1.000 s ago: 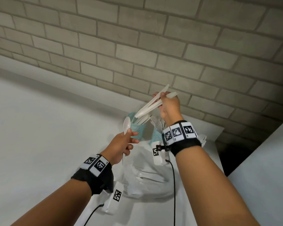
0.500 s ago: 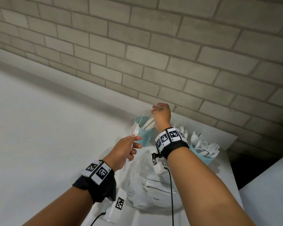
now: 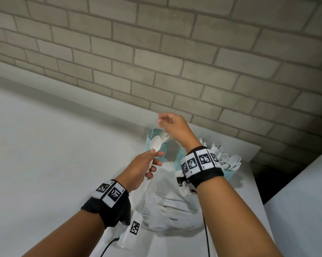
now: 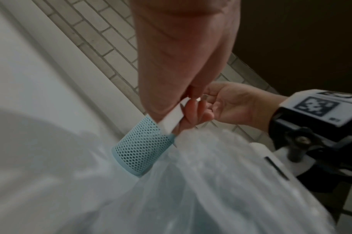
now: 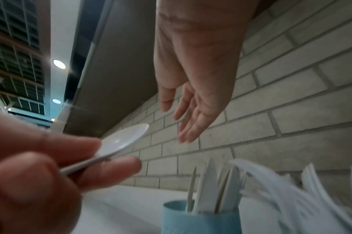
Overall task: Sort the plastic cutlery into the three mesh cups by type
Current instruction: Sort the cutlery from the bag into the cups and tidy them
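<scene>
L hand (image 3: pixel 138 169) pinches spoon (image 3: pixel 155 143) by its neck, bowl up, above the bag (image 3: pixel 173 204). R hand (image 3: pixel 172 125) hangs over knife cup (image 3: pixel 157 145) at counter's back edge, fingers loose, empty. Carry spoon past R wrist to spoon cup (image 3: pixel 228 168) at back-right corner, drop handle-first.

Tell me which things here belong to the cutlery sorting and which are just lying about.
Part of the job:
- spoon in left hand
- right hand
- knife cup
- middle cup
- spoon cup
- plastic bag

Just there:
- brick wall
- wrist bands
- cable
</scene>
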